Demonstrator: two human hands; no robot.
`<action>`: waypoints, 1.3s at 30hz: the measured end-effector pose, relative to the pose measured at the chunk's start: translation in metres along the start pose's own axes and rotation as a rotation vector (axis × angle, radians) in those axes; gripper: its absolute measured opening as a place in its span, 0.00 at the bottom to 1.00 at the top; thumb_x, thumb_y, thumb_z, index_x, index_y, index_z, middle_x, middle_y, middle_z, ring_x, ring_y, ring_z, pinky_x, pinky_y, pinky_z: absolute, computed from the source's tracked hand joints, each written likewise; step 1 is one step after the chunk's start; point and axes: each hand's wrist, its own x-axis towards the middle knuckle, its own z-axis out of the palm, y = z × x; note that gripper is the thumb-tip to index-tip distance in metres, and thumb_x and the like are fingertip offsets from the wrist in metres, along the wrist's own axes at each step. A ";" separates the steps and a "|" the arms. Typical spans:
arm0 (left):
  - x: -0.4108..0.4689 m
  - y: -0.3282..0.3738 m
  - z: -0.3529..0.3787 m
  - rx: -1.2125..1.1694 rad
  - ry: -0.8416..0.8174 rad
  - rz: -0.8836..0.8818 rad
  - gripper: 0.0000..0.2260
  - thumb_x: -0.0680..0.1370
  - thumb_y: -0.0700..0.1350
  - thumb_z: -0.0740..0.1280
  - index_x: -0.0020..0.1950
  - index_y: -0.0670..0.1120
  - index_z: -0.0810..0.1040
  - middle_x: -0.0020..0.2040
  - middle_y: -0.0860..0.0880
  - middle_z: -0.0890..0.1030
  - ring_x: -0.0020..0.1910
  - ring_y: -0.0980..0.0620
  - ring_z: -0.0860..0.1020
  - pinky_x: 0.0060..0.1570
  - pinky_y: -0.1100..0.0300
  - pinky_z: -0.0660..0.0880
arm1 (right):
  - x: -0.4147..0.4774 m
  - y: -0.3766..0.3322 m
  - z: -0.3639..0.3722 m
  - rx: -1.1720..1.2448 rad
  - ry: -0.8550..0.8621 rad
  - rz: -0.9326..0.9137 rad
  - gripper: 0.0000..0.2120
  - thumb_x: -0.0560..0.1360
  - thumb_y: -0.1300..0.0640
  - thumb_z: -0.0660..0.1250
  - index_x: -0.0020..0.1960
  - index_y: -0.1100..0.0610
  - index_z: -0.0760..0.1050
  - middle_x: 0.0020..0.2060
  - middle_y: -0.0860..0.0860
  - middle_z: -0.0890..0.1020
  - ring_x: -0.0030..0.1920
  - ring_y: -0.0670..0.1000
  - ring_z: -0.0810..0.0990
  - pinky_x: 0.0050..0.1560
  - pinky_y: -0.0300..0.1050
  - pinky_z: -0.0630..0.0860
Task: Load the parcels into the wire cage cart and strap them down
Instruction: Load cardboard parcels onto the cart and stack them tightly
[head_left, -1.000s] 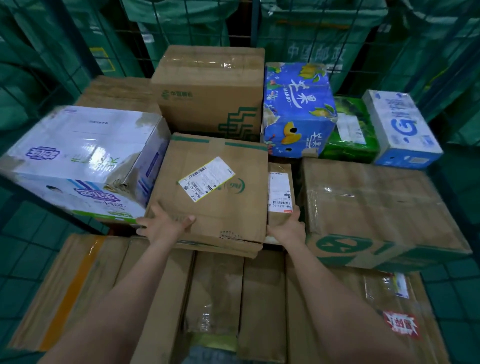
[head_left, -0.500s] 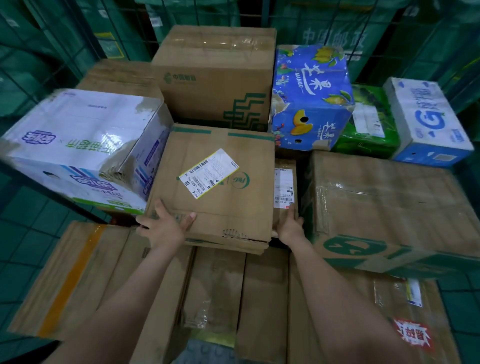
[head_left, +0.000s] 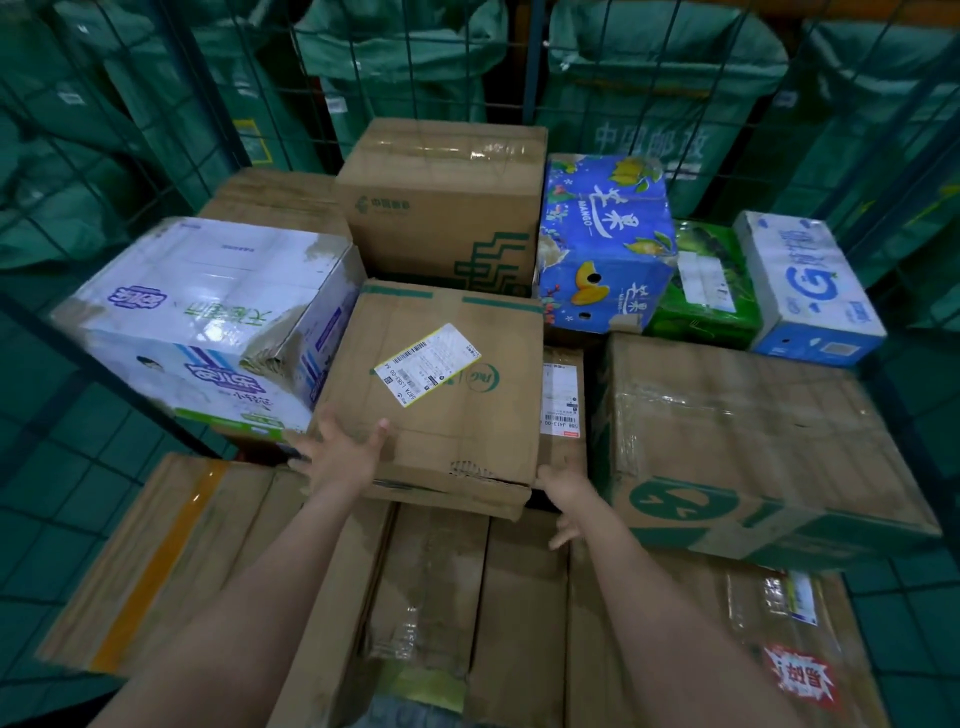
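A brown parcel (head_left: 457, 415) with a white shipping label lies in the middle of the stack inside the wire cage cart (head_left: 415, 78). My left hand (head_left: 340, 460) rests on its near left corner, thumb on top and fingers spread along the left edge. My right hand (head_left: 566, 501) sits at the near right corner with fingers hanging loosely, holding nothing. A narrow labelled parcel (head_left: 561, 395) is wedged in the gap to the right of the brown parcel.
A white tissue carton (head_left: 208, 322) presses against the parcel's left side and a large taped carton (head_left: 743, 431) lies to the right. Behind stand a postal carton (head_left: 447, 208), a blue mango box (head_left: 602, 244), a green pack (head_left: 701, 280) and a white-blue box (head_left: 810, 291). Flat cartons (head_left: 441, 597) fill the near row.
My right hand has drawn back out of the gap beside the narrow parcel to the brown parcel's near right corner. My left hand stays on the near left corner.
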 end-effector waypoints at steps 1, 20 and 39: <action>0.000 0.001 -0.001 -0.085 0.006 -0.061 0.41 0.75 0.59 0.66 0.78 0.50 0.44 0.76 0.37 0.40 0.74 0.32 0.49 0.72 0.43 0.55 | -0.005 0.001 0.002 0.103 -0.070 0.086 0.30 0.80 0.52 0.57 0.77 0.57 0.48 0.74 0.59 0.59 0.68 0.65 0.65 0.54 0.64 0.76; -0.033 0.003 0.008 -0.576 -0.411 -0.104 0.47 0.68 0.49 0.72 0.78 0.53 0.44 0.77 0.47 0.55 0.72 0.45 0.62 0.70 0.49 0.61 | -0.015 -0.023 0.067 1.000 0.076 0.063 0.17 0.81 0.63 0.56 0.69 0.63 0.65 0.67 0.60 0.71 0.66 0.60 0.71 0.63 0.58 0.70; -0.056 0.005 -0.090 -0.335 -0.560 0.069 0.31 0.80 0.45 0.62 0.77 0.50 0.49 0.73 0.45 0.65 0.57 0.45 0.76 0.62 0.51 0.71 | -0.096 -0.061 0.058 0.453 0.231 -0.084 0.15 0.80 0.61 0.56 0.64 0.66 0.70 0.44 0.55 0.72 0.43 0.54 0.70 0.47 0.45 0.67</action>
